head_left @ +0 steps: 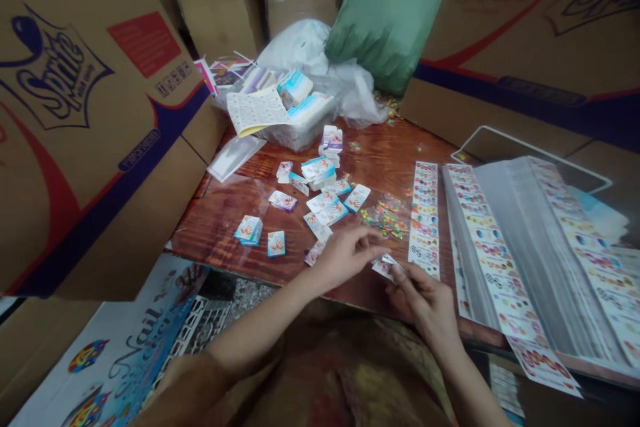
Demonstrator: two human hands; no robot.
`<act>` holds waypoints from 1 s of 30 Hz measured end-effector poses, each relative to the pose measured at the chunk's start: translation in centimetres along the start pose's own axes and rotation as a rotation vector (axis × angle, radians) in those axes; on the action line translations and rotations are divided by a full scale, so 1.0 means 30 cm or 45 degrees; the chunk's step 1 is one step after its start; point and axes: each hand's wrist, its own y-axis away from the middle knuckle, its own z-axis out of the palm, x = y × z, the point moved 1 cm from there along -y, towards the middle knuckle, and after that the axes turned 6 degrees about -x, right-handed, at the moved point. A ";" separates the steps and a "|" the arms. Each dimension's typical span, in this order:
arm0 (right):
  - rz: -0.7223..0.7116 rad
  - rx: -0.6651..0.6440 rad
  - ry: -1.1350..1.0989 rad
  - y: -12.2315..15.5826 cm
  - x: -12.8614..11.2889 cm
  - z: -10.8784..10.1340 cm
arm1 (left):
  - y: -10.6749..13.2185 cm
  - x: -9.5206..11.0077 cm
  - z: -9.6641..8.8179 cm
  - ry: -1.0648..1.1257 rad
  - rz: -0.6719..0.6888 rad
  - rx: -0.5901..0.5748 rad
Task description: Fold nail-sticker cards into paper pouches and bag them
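My right hand (425, 295) pinches a small white printed card (383, 267) between thumb and fingers, just over the table's front edge. At the card's upper edge, my left hand (347, 255) has its fingers curled and its thumb drawn in; whatever is between those fingertips is too small to make out. Just beyond both hands lies a scatter of tiny bright-coloured pieces (387, 213). Several small flat printed boxes lie left of it, among them a blue-edged box (276, 243), a purple-edged box (283, 200) and a short stack of boxes (249, 230).
Long sticker strips (424, 213) and thick strip stacks (500, 260) cover the table's right side. At the back stands a clear plastic tub (300, 137) of packets beside a green sack (387, 13). Large cartons flank the table: a left carton (95, 167) and a right carton (525, 90).
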 end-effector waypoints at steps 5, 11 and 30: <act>0.041 0.042 0.010 -0.007 0.008 -0.014 | -0.211 -0.044 -0.021 -0.738 -0.113 0.173; -0.018 0.125 0.027 -0.006 0.039 -0.036 | -0.348 -0.083 0.006 -1.043 -0.318 0.020; -0.016 0.269 -0.160 -0.047 -0.020 -0.043 | -0.185 -0.058 0.008 0.523 -0.165 0.026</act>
